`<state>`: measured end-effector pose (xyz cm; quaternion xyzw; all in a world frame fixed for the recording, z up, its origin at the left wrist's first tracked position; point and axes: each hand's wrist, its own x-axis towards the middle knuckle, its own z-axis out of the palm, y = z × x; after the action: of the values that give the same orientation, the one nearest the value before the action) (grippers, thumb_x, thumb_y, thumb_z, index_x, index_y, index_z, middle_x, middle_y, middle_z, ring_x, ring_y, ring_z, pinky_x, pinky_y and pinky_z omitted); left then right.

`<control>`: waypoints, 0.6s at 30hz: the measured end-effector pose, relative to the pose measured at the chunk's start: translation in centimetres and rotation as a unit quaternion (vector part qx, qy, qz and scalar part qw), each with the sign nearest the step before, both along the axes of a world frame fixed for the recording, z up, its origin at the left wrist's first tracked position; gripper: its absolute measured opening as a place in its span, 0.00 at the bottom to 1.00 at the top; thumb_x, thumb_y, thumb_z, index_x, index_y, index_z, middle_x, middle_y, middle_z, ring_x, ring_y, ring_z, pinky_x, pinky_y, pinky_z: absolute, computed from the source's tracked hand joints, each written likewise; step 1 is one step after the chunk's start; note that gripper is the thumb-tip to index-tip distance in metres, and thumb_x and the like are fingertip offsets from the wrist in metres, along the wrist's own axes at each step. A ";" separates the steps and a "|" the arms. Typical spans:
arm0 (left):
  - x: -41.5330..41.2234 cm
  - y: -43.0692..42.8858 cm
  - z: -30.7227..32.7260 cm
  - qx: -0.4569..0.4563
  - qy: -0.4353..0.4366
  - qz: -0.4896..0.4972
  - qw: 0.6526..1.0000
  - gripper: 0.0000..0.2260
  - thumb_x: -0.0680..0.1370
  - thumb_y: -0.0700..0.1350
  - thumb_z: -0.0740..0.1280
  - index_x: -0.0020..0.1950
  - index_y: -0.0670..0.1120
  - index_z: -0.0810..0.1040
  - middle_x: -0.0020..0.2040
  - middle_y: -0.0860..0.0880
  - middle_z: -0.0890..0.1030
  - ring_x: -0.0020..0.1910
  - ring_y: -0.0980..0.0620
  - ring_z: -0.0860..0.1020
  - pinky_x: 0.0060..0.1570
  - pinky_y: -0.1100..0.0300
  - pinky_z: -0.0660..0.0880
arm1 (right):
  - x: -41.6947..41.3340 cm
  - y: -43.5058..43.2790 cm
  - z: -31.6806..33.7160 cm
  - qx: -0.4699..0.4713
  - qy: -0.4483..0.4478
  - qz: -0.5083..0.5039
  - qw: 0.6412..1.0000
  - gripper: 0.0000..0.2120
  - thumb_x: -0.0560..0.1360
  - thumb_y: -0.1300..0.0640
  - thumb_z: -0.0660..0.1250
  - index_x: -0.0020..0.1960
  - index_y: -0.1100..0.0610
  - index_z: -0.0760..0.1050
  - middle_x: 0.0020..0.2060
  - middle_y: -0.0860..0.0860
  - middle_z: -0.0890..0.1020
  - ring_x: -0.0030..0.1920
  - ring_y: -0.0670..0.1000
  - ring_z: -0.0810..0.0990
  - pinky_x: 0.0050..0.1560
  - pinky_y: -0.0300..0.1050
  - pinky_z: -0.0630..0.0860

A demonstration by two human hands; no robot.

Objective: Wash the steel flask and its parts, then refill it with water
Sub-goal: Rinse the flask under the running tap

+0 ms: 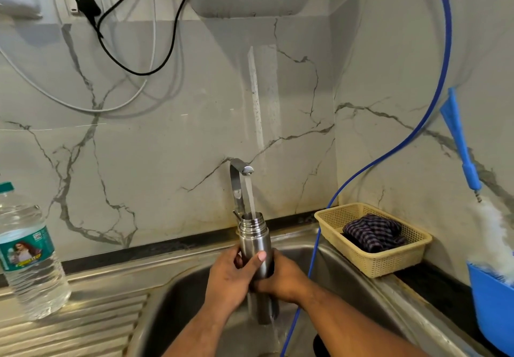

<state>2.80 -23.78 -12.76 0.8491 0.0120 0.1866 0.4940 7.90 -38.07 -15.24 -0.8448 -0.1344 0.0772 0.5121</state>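
Flask (254,242) upright over sink (178,295), mouth right under tap (241,169) at its 12 o'clock, stream (249,195) running in. Best, I judge: hold mouth centred on stream, body plumb, so water fills rather than sheets outside; some trickles off bottom at 6 o'clock. My left hand (232,277) wraps body from 9 o'clock, thumb (261,257) across front; right hand (282,280) grips from 3 o'clock.
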 end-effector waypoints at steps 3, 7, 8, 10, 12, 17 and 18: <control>0.1 0.2 -0.8 0.040 0.042 0.007 0.998 0.13 0.76 0.61 0.71 0.46 0.51 0.81 0.39 0.52 0.83 0.38 0.57 0.79 0.36 0.65 0.73 | -0.4 0.1 -0.2 -0.025 0.013 -0.012 1.000 0.35 0.65 0.56 0.82 0.68 0.49 0.72 0.56 0.46 0.82 0.57 0.47 0.82 0.57 0.43 0.81; 0.0 0.2 -0.7 -0.042 0.044 0.011 0.998 0.11 0.81 0.60 0.64 0.54 0.55 0.79 0.47 0.54 0.84 0.46 0.58 0.81 0.41 0.65 0.74 | -0.2 0.1 0.6 -0.031 -0.013 -0.076 0.997 0.34 0.63 0.55 0.83 0.66 0.49 0.74 0.57 0.47 0.83 0.57 0.49 0.82 0.58 0.44 0.80; -0.2 0.1 -0.5 -0.062 0.030 0.013 0.998 0.11 0.82 0.59 0.63 0.54 0.55 0.79 0.47 0.54 0.84 0.47 0.59 0.81 0.41 0.67 0.72 | -0.2 0.2 0.8 -0.010 -0.019 -0.097 0.995 0.34 0.63 0.55 0.84 0.65 0.49 0.74 0.57 0.48 0.83 0.57 0.49 0.82 0.56 0.43 0.80; -0.5 0.0 -0.1 -0.081 0.011 0.018 0.997 0.12 0.82 0.59 0.61 0.53 0.53 0.79 0.46 0.53 0.84 0.45 0.59 0.81 0.40 0.68 0.71 | -0.4 0.4 0.8 -0.001 -0.007 -0.106 0.994 0.33 0.64 0.57 0.83 0.64 0.47 0.73 0.58 0.48 0.82 0.58 0.51 0.82 0.51 0.44 0.81; -0.7 -0.1 -0.3 -0.091 0.006 0.023 0.996 0.15 0.82 0.60 0.60 0.52 0.53 0.80 0.45 0.52 0.83 0.45 0.56 0.80 0.41 0.65 0.70 | -0.8 0.6 0.3 -0.057 0.022 -0.084 0.995 0.34 0.64 0.57 0.83 0.66 0.49 0.73 0.59 0.49 0.82 0.59 0.52 0.83 0.48 0.45 0.83; -0.4 0.3 -0.4 -0.107 0.014 0.025 0.994 0.15 0.82 0.60 0.59 0.54 0.52 0.79 0.47 0.52 0.84 0.47 0.57 0.81 0.41 0.66 0.71 | -1.0 1.3 1.1 -0.004 0.005 -0.116 0.993 0.31 0.66 0.56 0.83 0.64 0.48 0.73 0.55 0.49 0.83 0.51 0.52 0.85 0.37 0.49 0.86; -0.5 0.3 -0.4 -0.111 0.012 0.021 0.993 0.15 0.82 0.60 0.60 0.54 0.52 0.80 0.47 0.52 0.84 0.47 0.57 0.81 0.41 0.67 0.71 | -1.2 1.4 1.2 -0.012 0.011 -0.116 0.993 0.31 0.66 0.56 0.83 0.64 0.48 0.73 0.55 0.49 0.83 0.51 0.53 0.86 0.37 0.50 0.86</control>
<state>2.33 -23.47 -13.18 0.7906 0.0565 0.1841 0.5813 6.70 -36.70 -14.06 -0.8596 -0.0288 0.0284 0.5094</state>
